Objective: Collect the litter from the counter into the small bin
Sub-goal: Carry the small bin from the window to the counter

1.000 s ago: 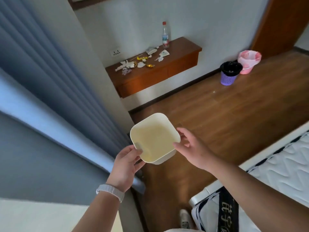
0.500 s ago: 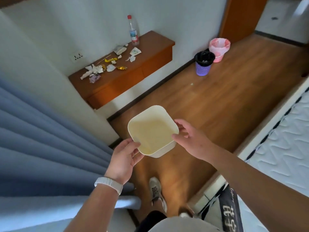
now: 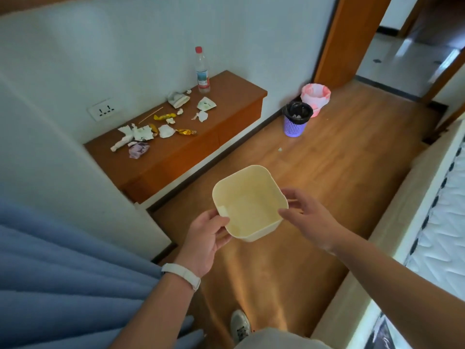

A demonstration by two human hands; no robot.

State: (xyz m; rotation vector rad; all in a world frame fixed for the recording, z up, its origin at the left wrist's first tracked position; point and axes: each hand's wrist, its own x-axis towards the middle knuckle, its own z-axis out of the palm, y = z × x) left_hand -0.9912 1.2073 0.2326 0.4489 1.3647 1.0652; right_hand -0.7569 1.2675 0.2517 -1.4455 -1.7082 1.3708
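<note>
I carry a small cream square bin (image 3: 247, 200) in front of me, empty inside. My left hand (image 3: 205, 238) grips its near-left corner, and my right hand (image 3: 305, 217) holds its right rim. Ahead on the left, a brown wall-mounted counter (image 3: 191, 152) carries scattered litter: crumpled white paper (image 3: 136, 134), a purple wrapper (image 3: 138, 149), gold wrappers (image 3: 164, 116), a white packet (image 3: 205, 105), a thin stick (image 3: 151, 115) and small scraps. The bin is well short of the counter, above the wooden floor.
A water bottle with a red cap (image 3: 202, 70) stands at the counter's back. On the floor stand a purple bin with a black liner (image 3: 296, 119) and a pink bin (image 3: 315, 96). Blue curtains (image 3: 63, 278) hang left, a mattress (image 3: 442, 222) lies right, a doorway (image 3: 402, 46) opens beyond.
The view has come closer to the counter and turned right. Both hands keep hold of the bin throughout.
</note>
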